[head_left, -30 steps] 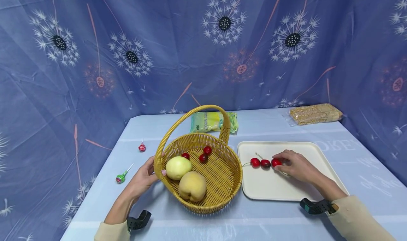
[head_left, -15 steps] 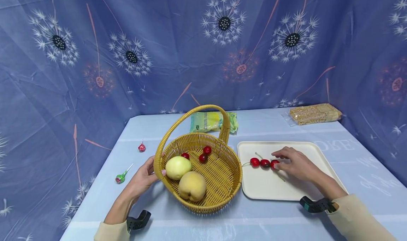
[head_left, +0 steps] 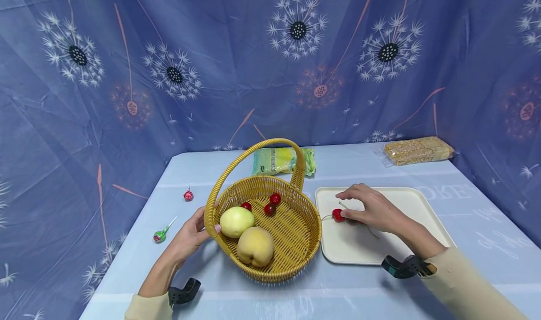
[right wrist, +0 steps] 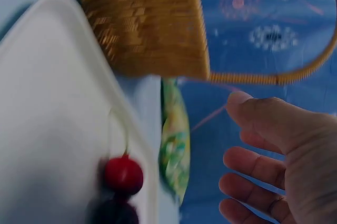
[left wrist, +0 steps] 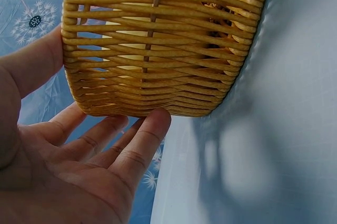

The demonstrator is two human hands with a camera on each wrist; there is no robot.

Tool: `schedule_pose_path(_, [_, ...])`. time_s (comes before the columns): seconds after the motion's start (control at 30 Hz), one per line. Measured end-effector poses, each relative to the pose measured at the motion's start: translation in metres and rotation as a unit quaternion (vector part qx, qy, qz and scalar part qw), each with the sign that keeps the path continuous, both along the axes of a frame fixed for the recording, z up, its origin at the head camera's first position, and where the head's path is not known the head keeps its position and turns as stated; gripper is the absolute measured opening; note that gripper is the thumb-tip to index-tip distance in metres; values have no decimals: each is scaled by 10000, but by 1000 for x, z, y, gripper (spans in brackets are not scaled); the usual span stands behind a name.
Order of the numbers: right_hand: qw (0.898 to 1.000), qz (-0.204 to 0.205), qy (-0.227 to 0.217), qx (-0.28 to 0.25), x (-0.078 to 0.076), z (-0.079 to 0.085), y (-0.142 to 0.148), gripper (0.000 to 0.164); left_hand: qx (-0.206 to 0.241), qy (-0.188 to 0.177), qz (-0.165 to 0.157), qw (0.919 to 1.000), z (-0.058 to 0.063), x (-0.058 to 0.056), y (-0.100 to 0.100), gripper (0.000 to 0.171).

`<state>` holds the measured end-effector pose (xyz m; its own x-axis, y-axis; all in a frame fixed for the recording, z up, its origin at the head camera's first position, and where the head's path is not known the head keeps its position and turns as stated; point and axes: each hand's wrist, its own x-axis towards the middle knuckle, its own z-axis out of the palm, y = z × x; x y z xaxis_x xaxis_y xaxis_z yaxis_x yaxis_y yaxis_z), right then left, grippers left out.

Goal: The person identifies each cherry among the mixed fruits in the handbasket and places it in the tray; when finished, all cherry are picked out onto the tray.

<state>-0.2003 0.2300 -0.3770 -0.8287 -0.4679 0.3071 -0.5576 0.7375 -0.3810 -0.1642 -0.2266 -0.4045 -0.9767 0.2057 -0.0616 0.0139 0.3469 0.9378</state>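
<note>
Basket (head_left: 291,233) held beside a tray (head_left: 407,199) of cherries (head_left: 338,215)
The left hand (head_left: 190,238) grips the basket's side, seemingly to steady it; the right hand (head_left: 374,209) hovers above the cherries, fingers parted and holding nothing.

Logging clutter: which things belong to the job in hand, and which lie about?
Likely in use: wicker basket, held by left hand; its fruit; white tray; cherries near right hand.
Likely clutter: red lollipop, green lollipop, green packet, brown packet.

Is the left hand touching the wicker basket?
Touching. The left wrist view shows the left hand with its fingertips against the weave of the wicker basket.
</note>
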Motion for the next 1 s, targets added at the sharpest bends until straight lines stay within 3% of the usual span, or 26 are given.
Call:
schedule_pose_path(0.27, [9976, 635, 256, 40, -1, 19, -34, 38, 86, -38, 63, 9999, 0, -2, 1, 68])
schedule_pose_path(0.53, [9938, 1073, 222, 164, -5, 27, -67, 41, 5, -56, 48, 10000, 0, -2, 0, 69])
schedule_pose_path(0.77, [9868, 1520, 481, 302, -12, 34, -93, 40, 77, -56, 57, 9999, -1, -2, 0, 67])
schedule_pose_path(1.0, [9832, 1698, 486, 452, -24, 37, -115, 42, 109, 37, -16, 9999, -2, -1, -1, 66])
